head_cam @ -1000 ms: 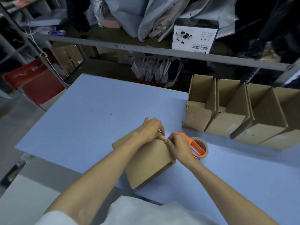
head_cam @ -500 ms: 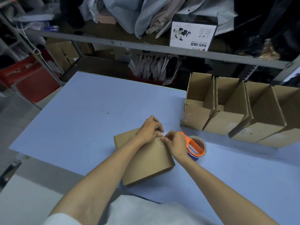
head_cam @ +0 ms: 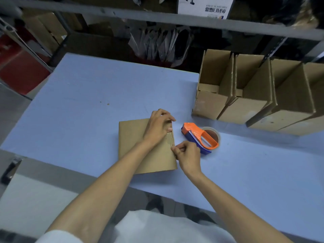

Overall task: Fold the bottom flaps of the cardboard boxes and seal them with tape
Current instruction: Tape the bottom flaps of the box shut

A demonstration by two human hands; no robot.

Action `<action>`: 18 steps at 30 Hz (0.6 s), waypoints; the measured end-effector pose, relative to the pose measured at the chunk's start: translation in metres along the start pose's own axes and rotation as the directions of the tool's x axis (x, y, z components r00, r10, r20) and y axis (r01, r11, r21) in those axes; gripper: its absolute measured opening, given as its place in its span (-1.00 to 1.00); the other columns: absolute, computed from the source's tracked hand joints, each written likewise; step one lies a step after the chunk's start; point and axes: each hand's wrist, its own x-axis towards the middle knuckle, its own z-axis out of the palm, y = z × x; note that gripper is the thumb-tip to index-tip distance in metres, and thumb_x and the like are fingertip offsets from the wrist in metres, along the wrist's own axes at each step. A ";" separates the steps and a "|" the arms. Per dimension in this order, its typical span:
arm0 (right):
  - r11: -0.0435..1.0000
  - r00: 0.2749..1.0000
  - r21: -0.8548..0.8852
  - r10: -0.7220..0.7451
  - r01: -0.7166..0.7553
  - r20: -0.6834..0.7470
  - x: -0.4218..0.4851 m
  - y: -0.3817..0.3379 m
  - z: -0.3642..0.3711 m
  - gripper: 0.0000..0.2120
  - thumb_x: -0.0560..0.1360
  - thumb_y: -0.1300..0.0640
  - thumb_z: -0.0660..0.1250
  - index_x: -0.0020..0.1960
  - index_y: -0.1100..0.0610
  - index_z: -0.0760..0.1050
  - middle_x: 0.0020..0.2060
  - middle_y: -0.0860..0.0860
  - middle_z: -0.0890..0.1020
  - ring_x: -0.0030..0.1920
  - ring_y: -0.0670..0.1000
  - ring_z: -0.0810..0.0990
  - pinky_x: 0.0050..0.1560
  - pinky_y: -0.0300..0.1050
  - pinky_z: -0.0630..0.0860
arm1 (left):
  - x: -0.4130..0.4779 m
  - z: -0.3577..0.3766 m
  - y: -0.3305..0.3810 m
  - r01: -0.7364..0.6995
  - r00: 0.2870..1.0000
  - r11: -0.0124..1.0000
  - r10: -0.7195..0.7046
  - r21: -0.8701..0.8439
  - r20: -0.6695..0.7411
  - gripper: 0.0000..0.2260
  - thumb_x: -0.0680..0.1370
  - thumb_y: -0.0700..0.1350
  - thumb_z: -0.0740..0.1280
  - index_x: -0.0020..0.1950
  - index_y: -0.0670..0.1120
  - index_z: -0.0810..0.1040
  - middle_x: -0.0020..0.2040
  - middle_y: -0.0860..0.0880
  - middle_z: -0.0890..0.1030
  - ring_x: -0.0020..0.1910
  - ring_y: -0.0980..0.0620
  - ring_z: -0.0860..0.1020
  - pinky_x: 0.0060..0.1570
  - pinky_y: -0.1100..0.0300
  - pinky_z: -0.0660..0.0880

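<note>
A flat, unopened cardboard box (head_cam: 133, 148) lies on the blue table (head_cam: 87, 102) in front of me. My left hand (head_cam: 158, 127) rests on its far right corner, fingers curled over the edge. My right hand (head_cam: 188, 156) pinches the same right edge lower down. Just right of the box sits an orange and blue tape dispenser (head_cam: 199, 137) with a roll of clear tape, untouched.
Several erected cardboard boxes (head_cam: 254, 95) stand in a row at the table's back right, open tops up. Behind the table runs a metal shelf rail (head_cam: 157, 14) with bags and a white printed carton (head_cam: 205, 6) above.
The box has turned squarer to me and lies flatter. My right hand has slid down the right edge toward me, away from my left hand. The view has tilted downward.
</note>
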 end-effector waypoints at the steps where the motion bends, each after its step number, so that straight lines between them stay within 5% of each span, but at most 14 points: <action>1: 1.000 1.000 0.023 -0.004 0.003 0.031 -0.001 -0.001 -0.001 -0.86 0.43 0.20 0.44 -0.25 0.24 0.56 -0.37 0.07 0.64 -0.30 0.04 0.63 -0.16 0.10 0.58 | -0.006 0.005 0.002 0.034 0.995 0.999 -0.031 0.038 -0.095 -0.68 0.39 -0.27 0.48 0.11 -0.07 0.62 0.17 -0.05 0.47 0.21 -0.06 0.39 0.19 0.32 0.28; 3: 0.996 0.991 0.016 -0.087 0.086 0.104 -0.002 0.002 -0.008 -0.96 0.45 0.26 0.42 -0.18 0.23 0.59 -0.29 0.08 0.67 -0.24 0.03 0.64 -0.08 0.07 0.57 | -0.023 0.014 0.005 0.125 0.976 0.986 -0.103 0.107 -0.190 -0.64 0.45 -0.12 0.45 0.24 -0.02 0.55 0.27 -0.01 0.45 0.30 -0.07 0.36 0.26 0.23 0.24; 6: 0.944 0.965 -0.198 -0.257 0.264 0.061 0.004 0.015 -0.026 -0.70 0.47 0.31 0.36 0.20 0.29 0.48 0.11 0.17 0.54 0.13 0.11 0.51 0.13 -0.15 0.39 | -0.047 0.027 0.002 0.153 0.988 0.954 -0.148 0.257 -0.040 -0.34 0.45 0.12 0.39 0.51 0.05 0.25 0.56 0.08 0.14 0.54 0.02 0.05 0.48 0.00 -0.07; 10: 0.893 0.992 -0.439 -0.123 0.099 -0.028 0.028 0.031 -0.037 -0.46 0.44 0.20 0.40 0.29 0.36 0.26 0.22 0.24 0.35 0.24 0.21 0.33 0.17 -0.12 0.29 | -0.056 0.029 -0.005 0.074 0.992 0.923 -0.106 0.378 0.065 -0.15 0.40 0.08 0.35 0.58 0.11 -0.04 0.59 0.13 -0.15 0.55 0.09 -0.23 0.46 -0.05 -0.30; 14: 0.820 1.000 -0.572 0.003 -0.008 -0.009 0.049 0.037 -0.029 -0.31 0.45 0.04 0.42 0.37 0.37 0.18 0.28 0.25 0.36 0.30 0.22 0.34 0.23 0.01 0.36 | -0.053 0.018 -0.021 -0.034 0.993 0.914 -0.016 0.405 0.119 -0.14 0.32 0.06 0.29 0.58 0.14 -0.02 0.59 0.16 -0.11 0.55 0.13 -0.21 0.45 -0.01 -0.30; 18: 0.785 1.000 -0.618 0.010 -0.025 -0.029 0.059 0.040 -0.023 -0.44 0.48 0.18 0.38 0.34 0.38 0.21 0.25 0.29 0.43 0.23 0.26 0.43 0.14 0.07 0.40 | -0.056 0.013 -0.025 -0.085 0.989 0.914 0.028 0.396 0.148 -0.15 0.32 0.07 0.29 0.57 0.16 0.02 0.58 0.17 -0.06 0.56 0.13 -0.16 0.46 -0.01 -0.27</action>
